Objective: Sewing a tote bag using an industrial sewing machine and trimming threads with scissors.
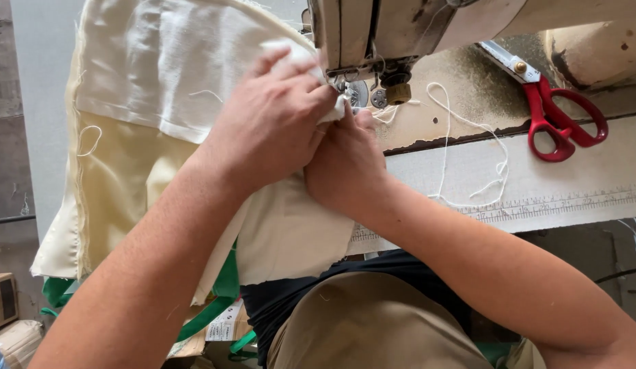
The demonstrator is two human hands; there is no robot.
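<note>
While both hands (311, 137) work at the needle area of the sewing machine (372, 34), the cream fabric (127, 171) lies over the left part of the bench (571, 184) and hangs past its left and near edges. The left hand (270, 123) rests on top of the fabric with the fingers curled, pinching a folded white portion of the fabric just beside the presser foot (345, 87). The right hand (345, 164) lies directly under and against the left hand, fingers bent toward the needle and pressed onto the fabric; whether it grips the fabric cannot be determined, since the left hand covers its fingertips. Loose white thread (468, 126) trails across the bench to the right of the hands. Red-handled scissors (557, 116) lie closed near the far right edge of the bench, well apart from the hands. A printed ruler strip (571, 203) runs along the near edge.
</note>
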